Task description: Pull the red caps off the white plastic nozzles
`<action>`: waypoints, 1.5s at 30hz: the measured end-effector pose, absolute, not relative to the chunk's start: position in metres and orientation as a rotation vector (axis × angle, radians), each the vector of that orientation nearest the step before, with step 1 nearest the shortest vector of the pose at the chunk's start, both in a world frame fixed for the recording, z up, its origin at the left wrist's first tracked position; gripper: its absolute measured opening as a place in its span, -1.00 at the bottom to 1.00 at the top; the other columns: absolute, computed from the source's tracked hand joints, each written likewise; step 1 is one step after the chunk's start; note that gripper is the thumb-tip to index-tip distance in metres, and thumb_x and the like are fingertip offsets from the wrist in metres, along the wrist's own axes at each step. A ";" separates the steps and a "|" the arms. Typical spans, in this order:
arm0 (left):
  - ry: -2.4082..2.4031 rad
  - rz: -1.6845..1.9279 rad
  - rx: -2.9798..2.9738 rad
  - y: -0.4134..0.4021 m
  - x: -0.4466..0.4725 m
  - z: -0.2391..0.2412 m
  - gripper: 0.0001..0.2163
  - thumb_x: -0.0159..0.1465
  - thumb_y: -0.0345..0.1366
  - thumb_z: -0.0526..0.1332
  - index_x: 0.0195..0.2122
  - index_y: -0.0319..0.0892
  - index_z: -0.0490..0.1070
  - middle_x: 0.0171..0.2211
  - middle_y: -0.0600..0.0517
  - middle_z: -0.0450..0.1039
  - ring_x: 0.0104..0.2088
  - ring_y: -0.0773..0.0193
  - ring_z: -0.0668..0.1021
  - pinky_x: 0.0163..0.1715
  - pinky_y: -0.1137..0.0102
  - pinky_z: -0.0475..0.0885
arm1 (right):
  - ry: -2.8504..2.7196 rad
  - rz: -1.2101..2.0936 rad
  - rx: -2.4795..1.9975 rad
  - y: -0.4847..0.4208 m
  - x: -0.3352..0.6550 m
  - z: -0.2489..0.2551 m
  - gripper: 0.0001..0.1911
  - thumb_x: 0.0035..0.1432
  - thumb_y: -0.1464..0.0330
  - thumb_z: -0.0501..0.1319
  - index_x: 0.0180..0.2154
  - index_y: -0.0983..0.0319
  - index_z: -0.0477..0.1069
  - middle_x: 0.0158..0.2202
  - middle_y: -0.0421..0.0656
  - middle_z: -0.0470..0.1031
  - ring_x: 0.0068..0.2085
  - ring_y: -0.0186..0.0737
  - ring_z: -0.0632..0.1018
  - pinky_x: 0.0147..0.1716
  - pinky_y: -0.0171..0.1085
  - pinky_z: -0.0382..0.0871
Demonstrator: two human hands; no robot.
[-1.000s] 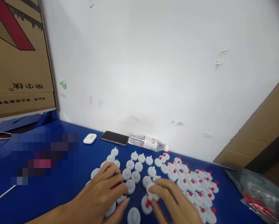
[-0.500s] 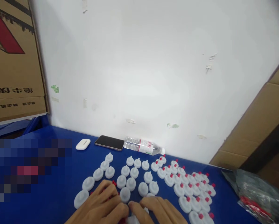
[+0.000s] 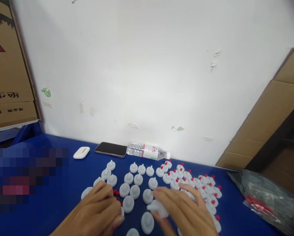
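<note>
Many small white plastic caps [image 3: 134,191] stand on a blue table [image 3: 63,170]; several on the right carry red tips [image 3: 206,190]. My left hand [image 3: 97,211] rests curled on the table by a few loose red tips [image 3: 115,192], fingers closed; what it holds is hidden. My right hand [image 3: 181,209] lies over the caps at centre right, with its thumb and fingers pinching one white cap [image 3: 158,206].
A phone [image 3: 111,149], a white earbud case [image 3: 81,152] and a lying water bottle [image 3: 147,151] sit along the white wall. Cardboard boxes stand at left [image 3: 6,72] and right [image 3: 270,121]. A clear bag of parts [image 3: 267,196] lies at right.
The view has shifted, sliding the scene leftward. My right hand has moved right and up from beside the left hand, holding a white cap. My left hand has stayed near the red tips.
</note>
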State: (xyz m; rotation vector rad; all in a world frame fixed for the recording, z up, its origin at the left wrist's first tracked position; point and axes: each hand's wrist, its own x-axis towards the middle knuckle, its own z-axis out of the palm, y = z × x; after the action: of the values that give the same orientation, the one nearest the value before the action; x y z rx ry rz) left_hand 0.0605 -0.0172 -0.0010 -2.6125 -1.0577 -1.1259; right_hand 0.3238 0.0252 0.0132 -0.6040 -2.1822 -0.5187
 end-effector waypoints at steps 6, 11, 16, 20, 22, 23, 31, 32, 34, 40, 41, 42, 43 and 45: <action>-1.286 -0.720 -2.519 -0.017 0.047 0.021 -0.77 0.41 -0.54 0.03 -0.32 -0.15 0.38 -0.37 0.01 0.38 -0.33 0.11 0.28 -0.26 0.19 0.14 | -2.146 -0.522 -0.754 0.039 0.347 0.018 -0.68 0.32 0.47 0.18 0.08 0.16 0.43 -0.04 -0.16 0.65 -0.11 -0.19 0.69 0.13 -0.11 0.40; -1.374 -0.529 -2.509 -0.015 0.041 0.012 -0.79 0.28 -0.59 0.13 -0.25 -0.15 0.45 -0.31 0.00 0.42 -0.25 0.07 0.32 -0.09 0.12 0.15 | -2.096 -0.434 -1.021 0.040 0.349 0.013 -0.74 0.38 0.34 0.13 0.08 0.12 0.37 -0.13 -0.17 0.67 -0.16 -0.08 0.69 0.01 -0.05 0.50; -1.346 -0.504 -2.460 -0.011 0.040 0.011 -0.74 0.20 -0.61 0.20 -0.17 -0.17 0.48 -0.29 0.00 0.47 -0.24 0.08 0.35 -0.13 0.17 0.21 | -2.090 -0.287 -1.186 0.044 0.351 0.008 -0.80 0.38 0.24 0.11 -0.03 0.10 0.42 -0.14 -0.15 0.65 -0.14 -0.01 0.68 -0.21 -0.07 0.57; -1.332 -0.500 -2.460 -0.008 0.039 0.014 -0.77 0.24 -0.57 0.20 -0.14 -0.17 0.48 -0.30 -0.01 0.47 -0.27 0.11 0.37 -0.20 0.22 0.26 | -2.153 -0.103 -1.276 0.046 0.351 0.004 -0.80 0.37 0.24 0.11 -0.12 0.12 0.48 -0.14 -0.13 0.62 -0.17 -0.04 0.67 -0.25 -0.11 0.57; -1.346 -0.475 -2.460 -0.007 0.039 0.014 -0.80 0.26 -0.55 0.19 -0.18 -0.16 0.48 -0.31 -0.01 0.45 -0.27 0.11 0.38 -0.20 0.24 0.27 | -2.211 -0.041 -1.315 0.046 0.352 0.001 -0.79 0.37 0.23 0.13 -0.13 0.12 0.51 -0.16 -0.13 0.62 -0.15 -0.03 0.66 -0.21 -0.10 0.56; -1.345 -0.465 -2.458 -0.007 0.039 0.014 -0.81 0.26 -0.54 0.20 -0.18 -0.15 0.48 -0.32 -0.01 0.45 -0.27 0.11 0.39 -0.20 0.24 0.28 | -2.241 -0.023 -1.332 0.046 0.352 0.000 -0.78 0.38 0.23 0.13 -0.12 0.12 0.52 -0.17 -0.12 0.62 -0.16 -0.02 0.66 -0.21 -0.09 0.55; -1.340 -0.393 -2.468 -0.007 0.040 0.010 -0.83 0.24 -0.53 0.21 -0.23 -0.13 0.49 -0.32 -0.01 0.46 -0.23 0.08 0.43 -0.15 0.23 0.29 | -2.313 0.057 -1.299 0.042 0.348 0.003 -0.76 0.41 0.17 0.14 -0.10 0.10 0.53 -0.14 -0.13 0.60 -0.16 -0.07 0.64 -0.18 -0.15 0.51; -1.357 -0.380 -2.464 -0.007 0.040 0.010 -0.82 0.23 -0.54 0.22 -0.23 -0.13 0.50 -0.31 -0.01 0.46 -0.23 0.08 0.43 -0.15 0.23 0.29 | -2.279 0.070 -1.324 0.042 0.349 0.006 -0.74 0.43 0.14 0.12 -0.12 0.10 0.51 -0.18 -0.14 0.59 -0.21 -0.10 0.64 -0.25 -0.19 0.50; -1.398 -0.336 -2.464 -0.008 0.041 0.011 -0.80 0.20 -0.56 0.23 -0.24 -0.13 0.51 -0.31 -0.02 0.46 -0.21 0.06 0.43 -0.13 0.19 0.28 | -2.246 0.139 -1.398 0.043 0.354 0.013 -0.66 0.45 0.08 0.07 -0.19 0.11 0.49 -0.39 -0.20 0.54 -0.41 -0.17 0.59 -0.45 -0.26 0.38; -1.417 -0.334 -2.519 -0.012 0.042 0.016 -0.74 0.13 -0.58 0.24 -0.20 -0.14 0.52 -0.26 -0.04 0.48 -0.18 0.04 0.43 -0.08 0.14 0.28 | -2.383 0.870 -1.384 0.042 0.383 0.022 -0.81 0.29 0.15 0.28 -0.20 0.10 0.54 -0.53 -0.29 0.50 -0.51 -0.30 0.51 -0.56 -0.38 0.24; -1.394 -0.362 -2.535 -0.013 0.042 0.016 -0.73 0.13 -0.58 0.24 -0.20 -0.14 0.52 -0.27 -0.03 0.48 -0.19 0.05 0.43 -0.09 0.15 0.28 | -2.397 0.976 -1.354 0.041 0.386 0.021 -0.85 0.21 0.22 0.34 -0.19 0.10 0.56 -0.49 -0.29 0.53 -0.49 -0.31 0.53 -0.54 -0.40 0.28; -1.370 -0.399 -2.550 -0.013 0.042 0.017 -0.73 0.13 -0.57 0.23 -0.20 -0.14 0.51 -0.28 -0.02 0.47 -0.20 0.06 0.42 -0.10 0.16 0.28 | -2.409 1.053 -1.329 0.041 0.387 0.020 -0.83 0.13 0.30 0.38 -0.19 0.10 0.58 -0.45 -0.28 0.56 -0.46 -0.31 0.54 -0.51 -0.41 0.32; -1.339 -0.444 -2.565 -0.014 0.041 0.017 -0.74 0.15 -0.58 0.22 -0.20 -0.14 0.51 -0.29 -0.01 0.47 -0.21 0.07 0.41 -0.11 0.17 0.27 | -2.421 1.101 -1.305 0.040 0.387 0.020 -0.81 0.07 0.36 0.39 -0.21 0.10 0.59 -0.43 -0.28 0.57 -0.44 -0.31 0.56 -0.48 -0.42 0.36; -1.264 -0.544 -2.590 -0.016 0.041 0.018 -0.76 0.18 -0.59 0.17 -0.23 -0.14 0.48 -0.31 0.01 0.45 -0.24 0.09 0.39 -0.11 0.17 0.25 | -2.435 1.125 -1.253 0.037 0.382 0.019 -0.82 0.06 0.42 0.37 -0.24 0.10 0.62 -0.40 -0.27 0.60 -0.40 -0.30 0.59 -0.42 -0.41 0.43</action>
State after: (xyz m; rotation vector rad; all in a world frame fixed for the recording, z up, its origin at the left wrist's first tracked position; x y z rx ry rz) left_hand 0.0412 -0.0164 0.0176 -2.5895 -1.2644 -0.5440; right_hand 0.3817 0.0373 0.0190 -1.2529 -2.4348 1.1247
